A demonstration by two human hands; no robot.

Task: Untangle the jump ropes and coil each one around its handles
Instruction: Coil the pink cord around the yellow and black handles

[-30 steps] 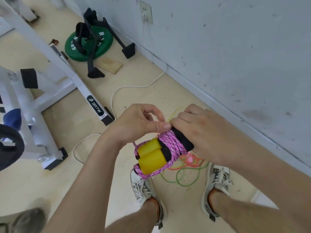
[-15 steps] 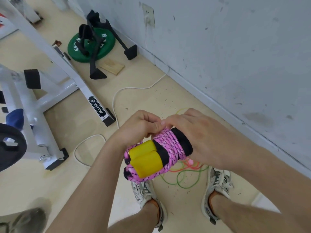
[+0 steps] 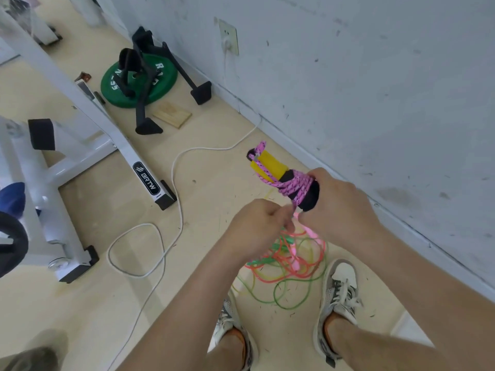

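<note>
My right hand grips the black end of a pink jump rope bundle. The pink cord is wound around its two yellow-and-black handles, which point up and away to the left. My left hand is pinched on the loose pink cord end just below the bundle. On the floor between my feet lies a tangle of thin green, orange and pink jump ropes, partly hidden by my hands.
A white cable runs from a wall socket across the floor and loops at the left. A white bench frame, a green weight plate with black stands and a wooden block lie beyond. The wall runs along the right.
The bundle has turned from yellow ends facing me to pointing up and away. My right hand shifted to its black end, and my left hand dropped below it, pinching the cord end.
</note>
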